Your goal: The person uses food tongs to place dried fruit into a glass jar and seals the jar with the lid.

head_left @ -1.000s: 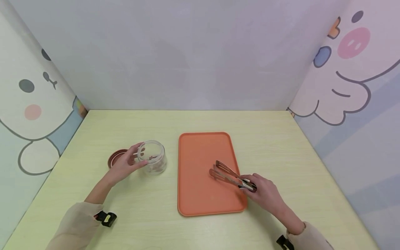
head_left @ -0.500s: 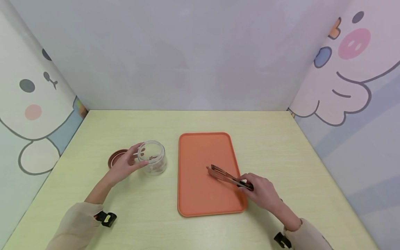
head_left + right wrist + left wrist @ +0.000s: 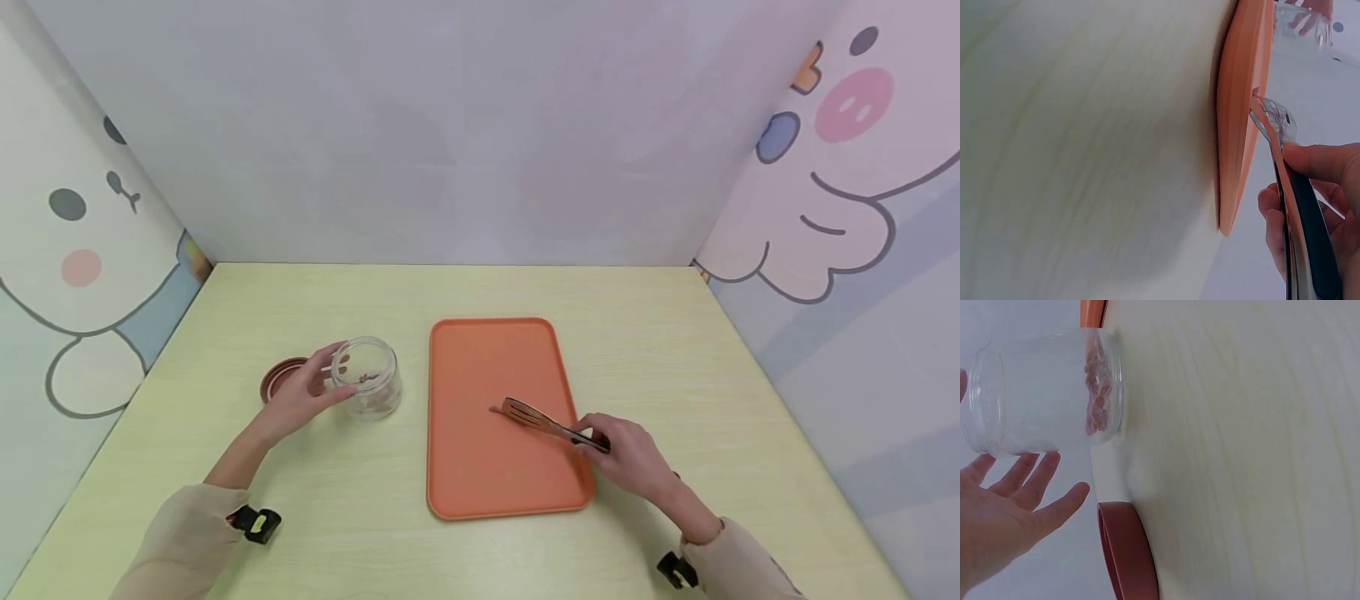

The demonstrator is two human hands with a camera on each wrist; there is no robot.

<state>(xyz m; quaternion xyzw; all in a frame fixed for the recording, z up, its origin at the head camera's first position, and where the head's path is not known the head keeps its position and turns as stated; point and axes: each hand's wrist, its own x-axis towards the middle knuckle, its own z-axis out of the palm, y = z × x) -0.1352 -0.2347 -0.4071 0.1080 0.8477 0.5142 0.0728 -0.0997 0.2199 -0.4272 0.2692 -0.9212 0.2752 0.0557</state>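
In the head view my left hand (image 3: pixel 303 396) steadies a clear jar (image 3: pixel 377 400), thumb and fingers spread around its upper side. Several reddish-brown, dried-looking pieces (image 3: pixel 1097 394) lie at the jar's bottom in the left wrist view. My right hand (image 3: pixel 626 454) grips metal tongs (image 3: pixel 534 416) by their dark handles. The tongs' slotted ends are closed together, low over the orange tray (image 3: pixel 472 350). A small brown piece (image 3: pixel 495 409) pokes out at their tip; in the right wrist view the tips reach down inside the tray's rim.
A reddish-brown round lid (image 3: pixel 277 377) lies left of the jar, partly hidden by my left hand. The jar stands on the pale wooden table (image 3: pixel 637 333), just left of the tray. Walls with cartoon animals close in both sides.
The tongs' ends have come together, and their tip has shifted slightly left, where the small brown piece now shows. My left hand and the jar have stayed in place.
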